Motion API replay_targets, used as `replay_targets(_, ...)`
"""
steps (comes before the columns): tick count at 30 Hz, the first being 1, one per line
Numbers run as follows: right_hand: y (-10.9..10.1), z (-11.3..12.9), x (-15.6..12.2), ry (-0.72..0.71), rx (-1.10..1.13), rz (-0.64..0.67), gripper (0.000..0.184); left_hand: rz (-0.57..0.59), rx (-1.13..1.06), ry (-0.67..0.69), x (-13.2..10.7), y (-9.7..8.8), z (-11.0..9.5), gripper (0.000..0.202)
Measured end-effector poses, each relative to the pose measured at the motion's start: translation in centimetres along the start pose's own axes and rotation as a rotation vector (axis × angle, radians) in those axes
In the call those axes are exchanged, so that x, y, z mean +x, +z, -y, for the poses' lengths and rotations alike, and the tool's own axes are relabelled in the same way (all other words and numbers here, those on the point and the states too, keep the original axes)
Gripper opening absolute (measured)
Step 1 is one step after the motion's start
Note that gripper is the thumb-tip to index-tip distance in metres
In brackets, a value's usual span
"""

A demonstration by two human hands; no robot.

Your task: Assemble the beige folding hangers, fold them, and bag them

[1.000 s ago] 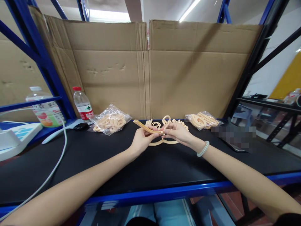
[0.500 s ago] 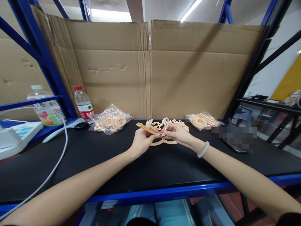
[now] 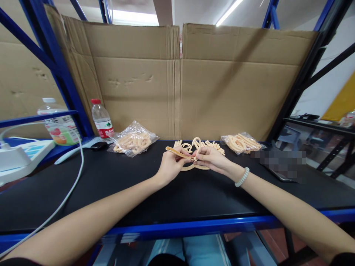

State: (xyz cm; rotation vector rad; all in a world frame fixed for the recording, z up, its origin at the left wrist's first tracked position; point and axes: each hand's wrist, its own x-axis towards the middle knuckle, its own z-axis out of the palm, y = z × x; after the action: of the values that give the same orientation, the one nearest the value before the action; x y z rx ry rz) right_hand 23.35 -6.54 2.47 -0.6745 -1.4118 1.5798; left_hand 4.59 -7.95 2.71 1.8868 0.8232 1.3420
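My left hand (image 3: 170, 167) is closed on a long, flat, tan curved piece (image 3: 174, 151), whose free end points up and left. Pinched in my right hand (image 3: 215, 159) is a light tan curved piece (image 3: 198, 151), partly hidden by the fingers. The fingertips of both hands meet where the two pieces come together; whether they are joined I cannot tell. Just below the hands, a curved tan frame (image 3: 202, 167) lies on the black tabletop (image 3: 183, 199). Behind them are several loose tan pieces (image 3: 215, 145), some straight and some ring-shaped.
Clear bags of tan pieces sit at the back left (image 3: 134, 141) and back right (image 3: 242, 143). A red-capped bottle (image 3: 103, 123) stands left, near a power strip (image 3: 33, 157) and white cable (image 3: 74, 184). A dark flat device (image 3: 280, 173) lies right. Cardboard (image 3: 222, 85) walls the back.
The whole view has shifted slightly, so things appear a little further right. Both hands keep their grip on the tan pieces, which look slightly turned at the fingertips.
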Motion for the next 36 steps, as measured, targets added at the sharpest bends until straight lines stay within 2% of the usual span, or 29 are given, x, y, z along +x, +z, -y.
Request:
replay_targets(8,1.2,-0.4,-0.2,-0.098,-0.042,-0.097,0.030,-0.023,-0.003,-0.006,-0.2,0.1,0.3,0.014)
replay_targets(17,2.5,-1.1,-0.4,-0.257,-0.182,-0.269,0.025,-0.038,-0.168,-0.105,-0.7,0.7,-0.5,0.022)
replay_targets(21,2.9,-1.0,-0.6,-0.298,-0.128,-0.274,0.026,-0.027,-0.276,-0.134,-0.6,0.9,-0.9,0.030)
replay_targets(26,3.2,-0.8,-0.6,-0.306,-0.115,-0.288,0.028,-0.035,-0.275,-0.138,-0.2,0.8,-0.9,0.031)
replay_targets(31,3.0,-0.2,-0.6,-0.185,-0.020,-0.229,0.028,-0.023,-0.293,-0.284,0.3,0.4,-1.2,0.023)
replay_targets(36,3.0,0.1,-0.5,-0.188,-0.058,-0.192,0.029,0.150,-0.270,-0.454,0.7,-0.2,-1.5,0.014)
